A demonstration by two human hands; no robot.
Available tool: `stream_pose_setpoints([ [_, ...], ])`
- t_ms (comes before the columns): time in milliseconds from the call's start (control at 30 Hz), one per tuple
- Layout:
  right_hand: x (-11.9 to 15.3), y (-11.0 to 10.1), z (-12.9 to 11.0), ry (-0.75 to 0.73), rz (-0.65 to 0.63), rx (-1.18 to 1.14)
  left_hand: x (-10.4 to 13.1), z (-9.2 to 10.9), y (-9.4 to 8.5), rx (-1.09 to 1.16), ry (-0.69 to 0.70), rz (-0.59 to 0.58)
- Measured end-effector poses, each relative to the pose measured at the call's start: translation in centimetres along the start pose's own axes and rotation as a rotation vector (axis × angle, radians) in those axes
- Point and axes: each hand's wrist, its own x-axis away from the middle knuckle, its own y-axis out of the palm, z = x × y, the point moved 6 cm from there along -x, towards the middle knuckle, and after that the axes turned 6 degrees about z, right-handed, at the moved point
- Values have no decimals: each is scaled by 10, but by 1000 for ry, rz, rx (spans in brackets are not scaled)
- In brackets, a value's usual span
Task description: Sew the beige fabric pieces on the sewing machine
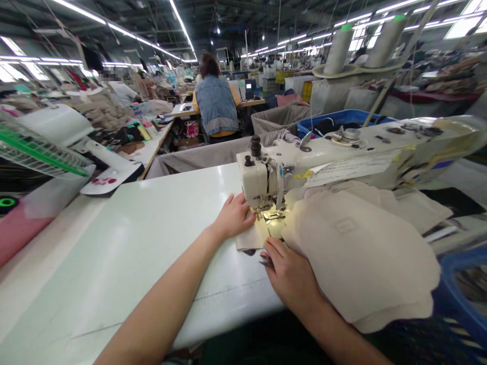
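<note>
The sewing machine (262, 177) stands on the white table, its lamp lighting the needle area. Flat on a small beige fabric piece (249, 239), left of the needle, rests my left hand (235, 217), fingers spread a little. My right hand (285, 266) is closed near the piece's right front edge, with dark pointed tips, seemingly a small tool, showing at its fingers; the rest of it is hidden in the hand. A stack of beige fabric panels (365, 253) lies to the right of the needle, beside my right hand.
White tabletop (152, 228) stretches to the left. A white-and-green fan (49, 147) stands at the left. Behind the machine are grey cloth bins (205, 154) and a blue basket (304, 124); another blue basket (449, 274) is at the right. A person in a denim vest (216, 104) sits ahead.
</note>
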Motion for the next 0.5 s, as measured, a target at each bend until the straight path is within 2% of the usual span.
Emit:
stream_pose_setpoints([
  [500, -1, -2, -1, -8, 9, 18, 0, 0, 0, 8, -20, -1],
])
